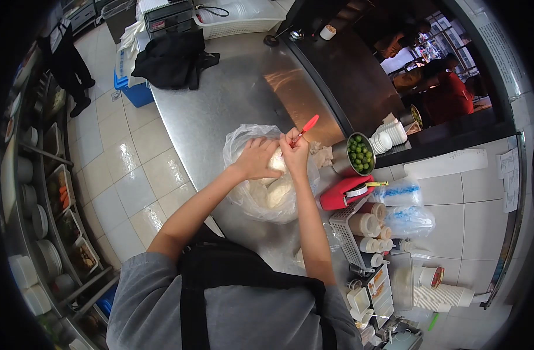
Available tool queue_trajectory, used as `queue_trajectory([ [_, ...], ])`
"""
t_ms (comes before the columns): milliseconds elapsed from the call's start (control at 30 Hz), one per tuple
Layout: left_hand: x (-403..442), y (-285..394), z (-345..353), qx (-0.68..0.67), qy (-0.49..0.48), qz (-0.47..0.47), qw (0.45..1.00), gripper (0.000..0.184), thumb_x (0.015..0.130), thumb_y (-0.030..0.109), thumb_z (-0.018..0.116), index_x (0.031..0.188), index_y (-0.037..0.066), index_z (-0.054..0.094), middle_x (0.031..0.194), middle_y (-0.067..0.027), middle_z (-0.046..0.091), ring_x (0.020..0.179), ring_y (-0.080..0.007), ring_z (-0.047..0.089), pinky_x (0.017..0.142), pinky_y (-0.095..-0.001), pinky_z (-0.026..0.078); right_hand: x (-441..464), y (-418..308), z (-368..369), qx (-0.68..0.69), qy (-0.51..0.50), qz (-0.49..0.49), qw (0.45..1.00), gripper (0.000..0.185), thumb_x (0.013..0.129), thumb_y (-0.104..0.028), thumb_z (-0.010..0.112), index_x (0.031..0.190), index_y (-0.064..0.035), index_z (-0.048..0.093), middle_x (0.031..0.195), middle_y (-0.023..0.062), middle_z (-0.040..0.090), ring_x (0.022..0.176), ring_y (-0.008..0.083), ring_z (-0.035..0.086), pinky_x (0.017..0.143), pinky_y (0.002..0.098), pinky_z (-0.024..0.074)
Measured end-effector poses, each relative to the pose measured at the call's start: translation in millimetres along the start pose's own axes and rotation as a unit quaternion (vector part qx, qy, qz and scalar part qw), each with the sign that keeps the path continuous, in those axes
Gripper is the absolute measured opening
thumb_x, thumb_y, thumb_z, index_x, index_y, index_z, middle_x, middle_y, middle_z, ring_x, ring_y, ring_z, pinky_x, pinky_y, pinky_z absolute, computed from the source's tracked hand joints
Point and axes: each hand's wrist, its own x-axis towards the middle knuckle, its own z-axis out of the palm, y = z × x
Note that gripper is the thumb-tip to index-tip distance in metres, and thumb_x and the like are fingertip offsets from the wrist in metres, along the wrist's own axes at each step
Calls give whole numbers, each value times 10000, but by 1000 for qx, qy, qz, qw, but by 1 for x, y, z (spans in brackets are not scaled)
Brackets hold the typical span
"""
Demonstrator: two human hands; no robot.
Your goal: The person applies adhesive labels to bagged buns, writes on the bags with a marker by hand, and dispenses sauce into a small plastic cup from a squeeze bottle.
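A clear plastic bag [237, 195] stands open on the metal counter, with pale wrapped bundles [279, 190] inside; their contents I cannot make out. Over the bag's mouth, my left hand [258, 158] steadies one whitish bundle [277, 161] between its thumb and fingers. My right hand [295, 153] is closed around a red pen [305, 129] whose red end points up and away. The pen's lower end is hidden by my fingers, close against the bundle.
To the right stand a metal pot of green limes [360, 154], a red pouch [340, 192] and a basket of sauce bottles [348, 233]. Black cloth [176, 58] lies on the counter's far left. A person [65, 58] stands beyond the tiled floor; shelves [45, 233] line the left.
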Motion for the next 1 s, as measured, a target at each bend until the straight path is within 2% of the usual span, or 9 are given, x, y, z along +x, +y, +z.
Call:
queue_trajectory([
  [267,0,2,-3,-10,-18,-10,1000,884,686,549,656,1326,5,379,1308,-189,465,1269,-356,379,1056,-486,270,1,2,-1,-9,-7,-1,1000,333,824,8,618,655,-47,336,571,1,374,538,47,342,478,236,332],
  [367,1,-1,-4,-27,-28,-6,999,876,703,558,650,1337,18,376,1324,-186,461,1269,-358,381,1054,-483,279,-1,-8,-5,116,9,60,991,327,901,-62,599,649,-90,393,601,-41,417,531,29,402,472,210,320],
  [467,8,-9,-13,-64,-55,7,996,850,737,576,634,1342,29,393,1326,-188,474,1255,-368,397,1047,-460,309,-6,-38,-16,208,132,101,964,274,927,-90,577,682,-75,456,619,2,505,506,39,433,452,208,349],
  [567,21,-19,-21,-117,-106,12,987,831,765,591,617,1344,30,413,1325,-194,487,1244,-380,410,1041,-434,334,-36,-70,-29,338,218,146,904,235,941,-144,575,733,-68,498,636,22,535,487,58,457,449,210,365],
  [667,32,-25,-25,-138,-144,8,980,877,755,589,633,1375,23,379,1364,-206,452,1253,-383,407,1047,-423,337,-84,-71,-13,340,254,154,892,272,953,-216,568,737,-72,488,635,19,528,477,78,457,429,215,351],
  [767,19,-32,-16,-120,-136,42,982,939,700,528,712,1388,14,333,1371,-213,426,1263,-393,397,1065,-433,323,-119,-42,5,297,257,134,910,275,953,-206,567,731,-58,501,645,39,538,485,78,466,425,223,353],
  [867,13,-29,-19,-79,-146,53,985,1007,611,391,810,1392,8,302,1367,-224,422,1262,-389,401,1060,-426,332,-137,-19,-11,256,205,174,929,244,945,-175,574,745,-45,523,637,42,539,482,79,473,425,224,358],
  [967,21,-39,-8,-111,-149,56,981,1016,553,339,849,1353,-14,331,1330,-225,451,1260,-395,403,1058,-430,331,-130,-20,-20,232,167,205,936,212,931,-136,588,750,-43,527,618,34,531,457,72,458,426,214,354],
  [1000,23,-40,-6,-112,-142,57,982,1013,550,355,850,1344,-12,339,1324,-224,456,1253,-396,409,1056,-430,331,-125,-19,-22,208,148,171,952,215,917,-121,605,735,-47,518,623,19,527,459,64,463,428,206,352],
])
